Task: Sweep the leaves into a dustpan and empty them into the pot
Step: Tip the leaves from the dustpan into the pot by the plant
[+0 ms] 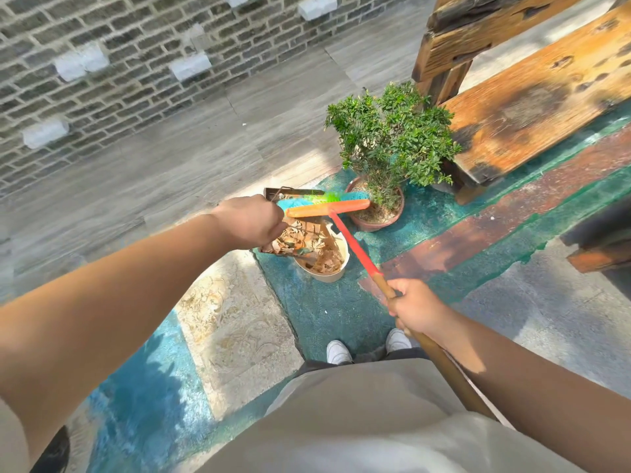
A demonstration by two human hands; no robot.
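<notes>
Dry brown leaves (300, 238) lie heaped in the dustpan (290, 233), which is tilted over the cream pot (327, 264) on the green floor (324, 312); more leaves fill the pot. The left hand (251, 221) holds the dustpan, fingers curled round its handle. The broom (327, 207) has its head across the dustpan's far edge; the right hand (415, 308) holds its stick, fingers wrapped round it. A potted shrub (389, 138) stands just beyond, beside a wooden bench (532, 107).
</notes>
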